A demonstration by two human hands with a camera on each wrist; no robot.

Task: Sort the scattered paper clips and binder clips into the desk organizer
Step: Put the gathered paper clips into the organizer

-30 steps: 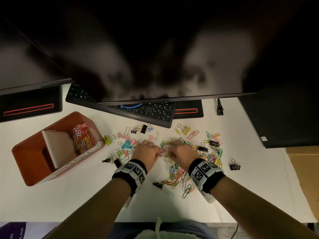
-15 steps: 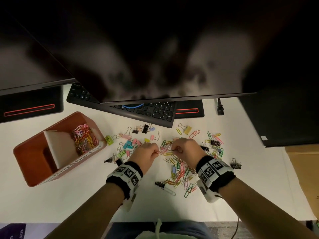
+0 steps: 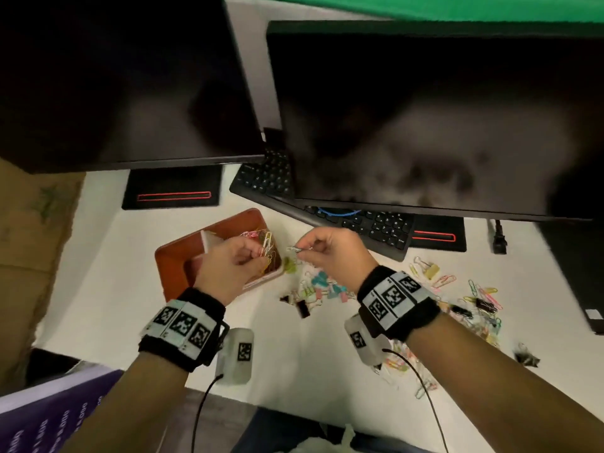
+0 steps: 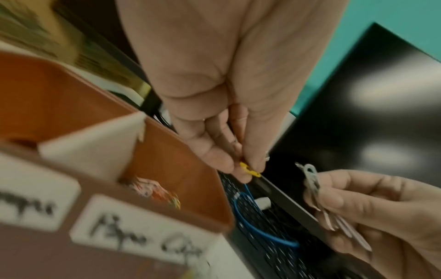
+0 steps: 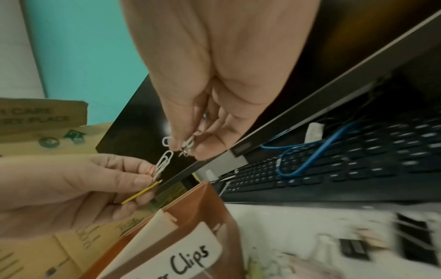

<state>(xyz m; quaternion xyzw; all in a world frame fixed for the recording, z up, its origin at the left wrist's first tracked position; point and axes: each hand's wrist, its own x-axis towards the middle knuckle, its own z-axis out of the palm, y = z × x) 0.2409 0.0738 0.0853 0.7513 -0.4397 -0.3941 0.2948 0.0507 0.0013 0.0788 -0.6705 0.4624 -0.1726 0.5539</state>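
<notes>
The brown desk organizer (image 3: 170, 256) stands left of centre, and its right compartment holds coloured paper clips (image 3: 266, 240). My left hand (image 3: 264, 260) hovers over that compartment and pinches a yellow clip (image 4: 249, 169) with white ones (image 5: 164, 163). Just to its right, my right hand (image 3: 300, 251) pinches a small bunch of silver and white paper clips (image 5: 188, 147). A white divider (image 4: 95, 143) splits the organizer, whose front label reads "Paper Clips" (image 4: 143, 239). Loose pastel binder clips (image 3: 322, 286) and a mixed pile of clips (image 3: 480, 302) lie on the white table to the right.
A black keyboard (image 3: 366, 223) with a blue cable (image 3: 336, 214) lies under two dark monitors (image 3: 425, 119), close behind the hands. Black binder clips (image 3: 302, 308) lie near my right wrist. A cardboard box (image 3: 32, 223) stands at the left, a purple box (image 3: 49, 416) at the lower left.
Both hands lifted off the clip pile with clips pinched and moved left to the organizer. The head view swung left, so the organizer now sits near the centre.
</notes>
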